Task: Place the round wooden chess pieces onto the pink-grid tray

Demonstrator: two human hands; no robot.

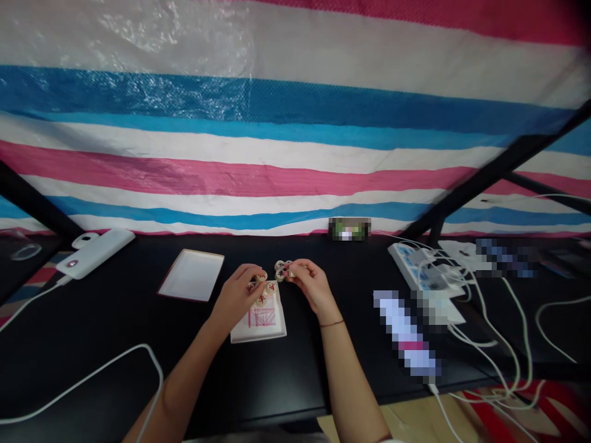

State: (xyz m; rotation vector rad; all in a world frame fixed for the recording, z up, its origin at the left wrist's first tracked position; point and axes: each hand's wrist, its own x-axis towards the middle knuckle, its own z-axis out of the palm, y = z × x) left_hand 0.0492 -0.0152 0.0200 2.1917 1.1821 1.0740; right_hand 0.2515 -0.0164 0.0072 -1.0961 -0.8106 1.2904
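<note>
My left hand point(240, 289) is over the back left of a small white open box point(268, 334), its thumb and fingers closed round a xiangqi piece point(261, 276) with red writing. More red-marked xiangqi pieces point(261, 300) lie in the box, on a sheet printed with pink lines. Just behind the box's right corner, my right hand point(310, 283) pinches a pale xiangqi piece point(291, 271) between thumb and fingertips. Several dark-marked xiangqi pieces point(279, 266) sit on the black table beside those fingertips, partly hidden by them.
A box lid point(191, 277) lies inside up at the left. Farther left is a white device point(96, 255) with a cable. On the right are a power strip point(401, 264), tangled white cables point(517, 332) and a blurred phone point(406, 335). A striped sheet point(277, 141) hangs behind.
</note>
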